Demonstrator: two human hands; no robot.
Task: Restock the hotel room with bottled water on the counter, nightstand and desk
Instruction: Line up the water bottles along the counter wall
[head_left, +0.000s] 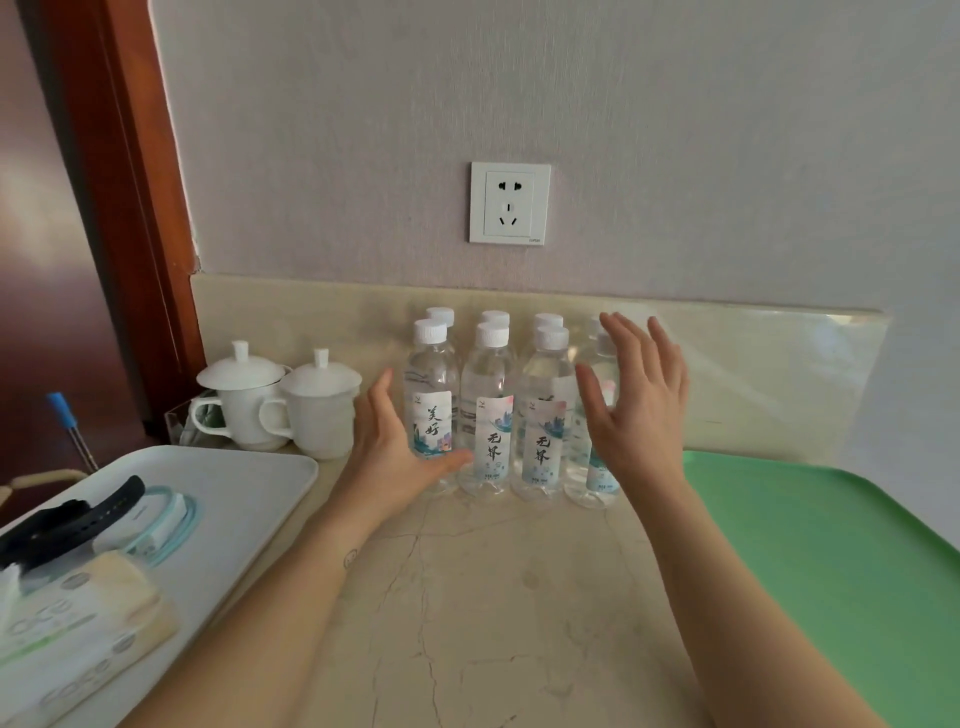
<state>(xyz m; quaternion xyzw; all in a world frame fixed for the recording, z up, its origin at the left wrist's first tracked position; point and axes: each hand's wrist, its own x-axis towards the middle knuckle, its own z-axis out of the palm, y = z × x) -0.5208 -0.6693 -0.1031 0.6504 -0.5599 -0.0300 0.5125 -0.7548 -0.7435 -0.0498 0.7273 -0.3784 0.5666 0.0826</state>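
Note:
Several clear water bottles (488, 410) with white caps and printed labels stand upright in two rows on the beige marble counter (498, 597), close to the backsplash. My left hand (400, 452) is open beside the leftmost front bottle (431, 405), thumb touching its base area. My right hand (639, 400) is open, palm toward the rightmost bottle (597, 467), which it partly hides. Neither hand grips a bottle.
Two white lidded cups (291, 400) stand left of the bottles. A white tray (249, 483) at left carries a black band, a cable and tissue packs. A green tray (831, 561) lies at right. A wall socket (509, 202) is above the bottles.

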